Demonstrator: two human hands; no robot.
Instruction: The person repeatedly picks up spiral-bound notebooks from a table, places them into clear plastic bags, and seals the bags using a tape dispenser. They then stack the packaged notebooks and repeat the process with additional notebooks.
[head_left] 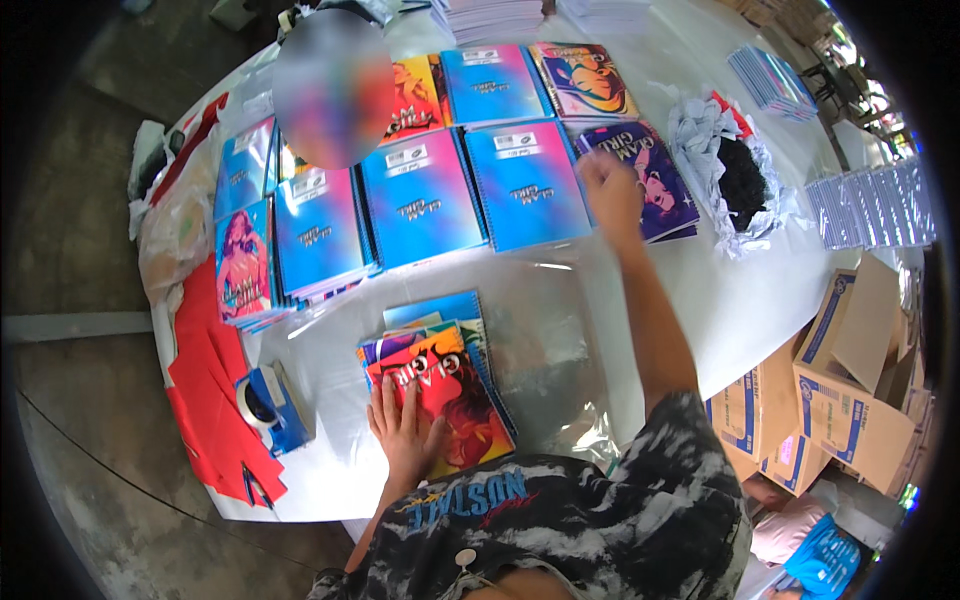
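My left hand (402, 425) lies with fingers spread on a red and orange spiral notebook (462, 405). This notebook tops a small uneven pile near me, with a blue notebook (435, 310) poking out at the far end. At the far right of the rows, my right hand (614, 195) is closed at the left edge of a purple notebook (655, 180); its fingertips are slightly blurred. Left of that hand stands a stack topped by a blue and pink notebook (528, 185). Another blue-pink notebook (420, 205) and a pink notebook (245, 258) top neighbouring stacks.
Clear plastic film (560, 350) covers the table. A blue tape dispenser (275, 408) and red sheets (210, 375) lie at left. Crumpled paper with black material (740, 180) sits at right, near wrapped notebook stacks (870, 207). Cardboard boxes (850, 400) stand beside the table; another person is at lower right.
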